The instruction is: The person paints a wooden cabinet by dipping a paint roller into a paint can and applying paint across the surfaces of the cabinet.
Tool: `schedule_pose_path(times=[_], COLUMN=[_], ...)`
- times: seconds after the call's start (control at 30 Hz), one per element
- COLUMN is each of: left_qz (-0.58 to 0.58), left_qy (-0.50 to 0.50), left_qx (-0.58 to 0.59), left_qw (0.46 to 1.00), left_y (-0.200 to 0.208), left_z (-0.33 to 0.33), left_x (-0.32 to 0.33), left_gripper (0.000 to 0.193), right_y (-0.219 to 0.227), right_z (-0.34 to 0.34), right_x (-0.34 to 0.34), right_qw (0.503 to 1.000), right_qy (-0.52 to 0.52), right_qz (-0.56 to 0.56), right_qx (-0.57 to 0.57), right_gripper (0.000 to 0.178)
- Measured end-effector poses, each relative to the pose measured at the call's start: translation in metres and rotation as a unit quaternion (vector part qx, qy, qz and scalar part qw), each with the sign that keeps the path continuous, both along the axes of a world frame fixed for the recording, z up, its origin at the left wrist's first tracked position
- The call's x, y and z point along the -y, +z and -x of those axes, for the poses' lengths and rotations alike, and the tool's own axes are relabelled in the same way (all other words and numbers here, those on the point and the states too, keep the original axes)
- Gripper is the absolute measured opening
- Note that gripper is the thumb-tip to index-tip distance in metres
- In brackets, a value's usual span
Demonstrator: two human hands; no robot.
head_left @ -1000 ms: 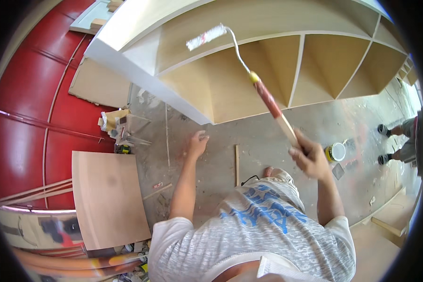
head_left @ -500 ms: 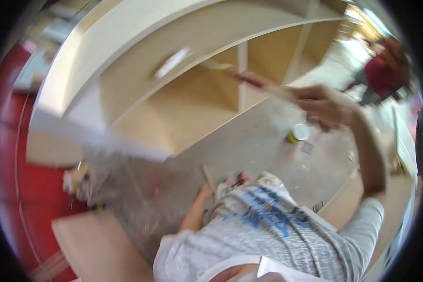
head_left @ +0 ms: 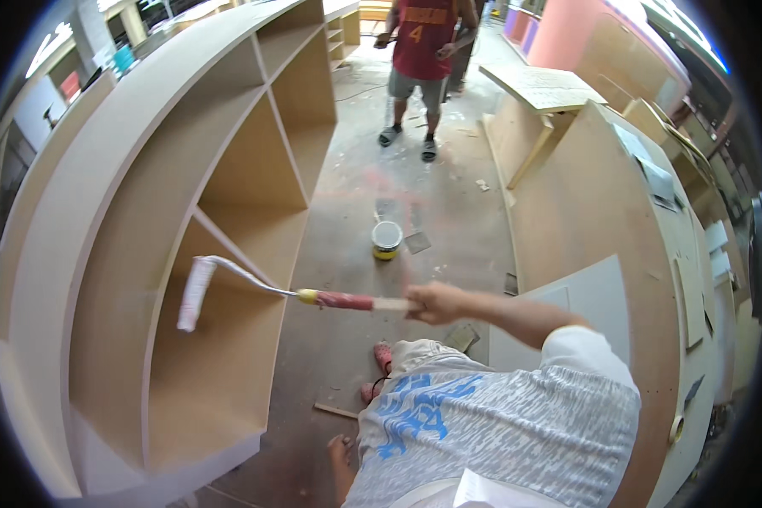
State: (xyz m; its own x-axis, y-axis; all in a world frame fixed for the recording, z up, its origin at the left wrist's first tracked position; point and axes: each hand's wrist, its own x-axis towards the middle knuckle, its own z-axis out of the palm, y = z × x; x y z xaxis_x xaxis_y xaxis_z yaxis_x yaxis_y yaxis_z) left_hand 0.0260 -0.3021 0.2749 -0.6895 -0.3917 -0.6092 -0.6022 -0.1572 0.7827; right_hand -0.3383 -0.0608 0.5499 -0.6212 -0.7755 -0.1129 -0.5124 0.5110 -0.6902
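My right hand [head_left: 436, 303] is closed around the pale wooden end of a paint roller's handle, held out to the left. The paint roller [head_left: 337, 300] has a red and yellow grip, a bent metal rod and a white sleeve. Its sleeve hangs in front of the open compartments of a curved wooden shelf unit [head_left: 102, 254]; I cannot tell whether it touches. My left hand [head_left: 340, 447] hangs low beside my body, fingers loosely apart, with nothing visible in it. A wooden stick [head_left: 336, 411] lies just beyond that hand, apparently on the floor.
A can [head_left: 387, 240] with a yellow lower part stands on the floor ahead, beside a small grey square [head_left: 417, 243]. Farther off stands a person [head_left: 427, 42] in a red jersey. Along the right runs a large wooden structure [head_left: 584, 220], with a white panel [head_left: 571, 309] against it.
My view has turned toward the right, bringing the standing person and right-hand structure into sight. My right hand has lowered the roller; its sleeve now points downward. The roller stays in my grasp.
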Motion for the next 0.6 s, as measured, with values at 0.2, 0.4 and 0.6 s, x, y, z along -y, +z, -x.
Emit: schedule_pose_path(times=[0.2, 0.4, 0.6], left_qz=[-0.136, 0.05, -0.009], left_qy=[0.024, -0.025, 0.125], left_qx=[0.309, 0.255, 0.217], left_qw=[0.941, 0.965, 0.968], left_y=[-0.023, -0.06, -0.023], left_z=[0.021, 0.126, 0.201], left_x=[0.03, 0.048, 0.001], left_gripper=[0.019, 0.016, 0.027], right_y=[-0.081, -0.152, -0.217], right_z=[-0.044, 0.034, 0.169], right_x=[-0.083, -0.112, -0.121], right_qw=[0.965, 0.921, 0.883], right_qy=[-0.247, -0.319, -0.289], right_qz=[-0.035, -0.213, -0.258], right_qx=[0.082, 0.064, 0.266], right_gripper=[0.022, 0.028, 0.026])
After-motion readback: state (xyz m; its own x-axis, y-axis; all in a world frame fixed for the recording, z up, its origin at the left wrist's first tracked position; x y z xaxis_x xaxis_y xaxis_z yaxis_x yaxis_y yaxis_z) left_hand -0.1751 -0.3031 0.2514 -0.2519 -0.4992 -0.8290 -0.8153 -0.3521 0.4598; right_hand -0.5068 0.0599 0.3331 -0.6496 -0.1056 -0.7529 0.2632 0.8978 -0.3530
